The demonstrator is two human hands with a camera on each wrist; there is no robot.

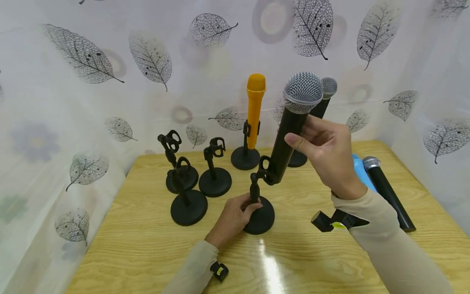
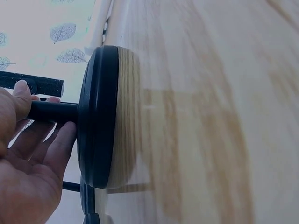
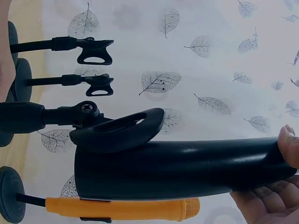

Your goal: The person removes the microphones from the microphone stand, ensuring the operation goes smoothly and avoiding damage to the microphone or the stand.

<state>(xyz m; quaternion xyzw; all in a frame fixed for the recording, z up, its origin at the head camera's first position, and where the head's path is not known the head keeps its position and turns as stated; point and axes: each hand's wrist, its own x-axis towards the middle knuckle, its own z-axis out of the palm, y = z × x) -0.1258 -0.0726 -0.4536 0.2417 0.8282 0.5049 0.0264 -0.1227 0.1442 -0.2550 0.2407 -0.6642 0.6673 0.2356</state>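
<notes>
My right hand [image 1: 327,151] holds a black microphone [image 1: 282,136] with a silver mesh head by its upper body, thumb on the near side. The microphone tilts, mesh head up, its lower end at the clip [image 1: 263,163] of a black desk stand [image 1: 262,220]. In the right wrist view, the clip [image 3: 117,133] lies along the microphone's side; I cannot tell whether it is fully seated. My left hand [image 1: 233,214] grips the stand's short pole just above the round base [image 2: 98,116].
An orange microphone [image 1: 256,110] stands upright in a stand behind. Another silver-headed microphone [image 1: 329,87] is partly hidden by my right hand. Bare stands [image 1: 189,208] are grouped at left. At right lie a black microphone [image 1: 391,196] and a blue object [image 1: 361,173].
</notes>
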